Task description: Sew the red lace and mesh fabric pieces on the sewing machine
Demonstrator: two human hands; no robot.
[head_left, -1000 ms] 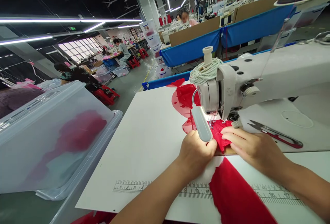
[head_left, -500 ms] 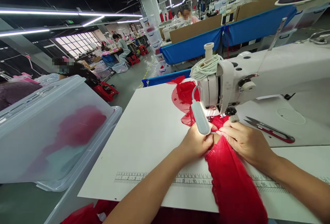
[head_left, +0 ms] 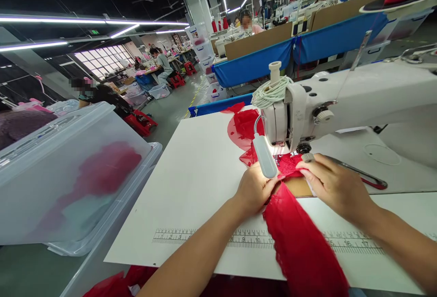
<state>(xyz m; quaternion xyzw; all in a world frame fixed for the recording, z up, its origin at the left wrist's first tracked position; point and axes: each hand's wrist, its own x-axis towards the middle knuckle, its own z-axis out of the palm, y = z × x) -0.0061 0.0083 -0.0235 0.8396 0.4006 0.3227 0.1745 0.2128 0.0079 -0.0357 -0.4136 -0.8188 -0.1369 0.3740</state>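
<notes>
Red lace-edged fabric point(head_left: 303, 238) runs from under the head of a white sewing machine point(head_left: 307, 105) down over the table's front edge. My left hand point(head_left: 254, 187) is closed on the fabric just in front of the needle area, its fingertips partly behind a small grey lamp point(head_left: 265, 156). To the right, my right hand point(head_left: 336, 187) pinches the upper edge of the same fabric between thumb and fingers. Between the hands a tan patch of the machine bed shows. Thread snips point(head_left: 372, 179) with a red handle lie beyond my right hand, partly covered by it.
A printed ruler scale point(head_left: 211, 238) crosses the front of the white table point(head_left: 164, 187). More sheer red fabric point(head_left: 244, 128) lies behind the needle. A translucent plastic box point(head_left: 68, 178) stands at the left. Other people sit at machines in the background.
My right hand has moved right, away from my left, spreading the fabric edge between them. The hanging fabric has shifted slightly left. The snips are now partly covered.
</notes>
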